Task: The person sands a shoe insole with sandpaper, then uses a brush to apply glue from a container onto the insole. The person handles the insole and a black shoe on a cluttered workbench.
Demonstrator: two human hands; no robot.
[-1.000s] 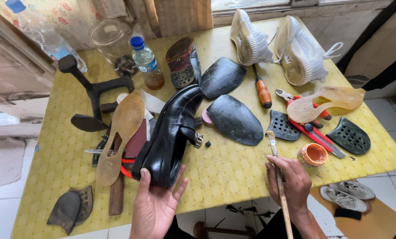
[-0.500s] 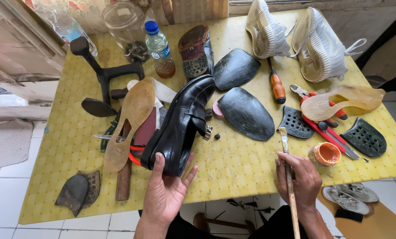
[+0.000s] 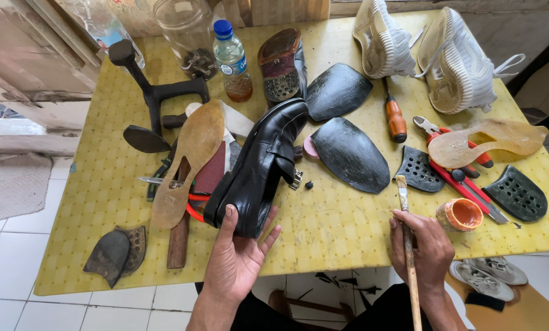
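Head cam looking straight down: the left hand sits at the lower middle of the frame, palm up with fingers spread, cupping the near end of a black leather shoe that lies tilted on the yellow surface, pretty much dead center. The right hand, lower right, is curled around a thin wooden-handled brush, with the bristle end pointing up the frame toward a dark rubber sole piece. Just right of that hand there's a small orange pot, close but not touching. A tan sole lies just left of the shoe, a black iron shoe last stand is upper left, and a plastic bottle and white sneakers line the top edge.
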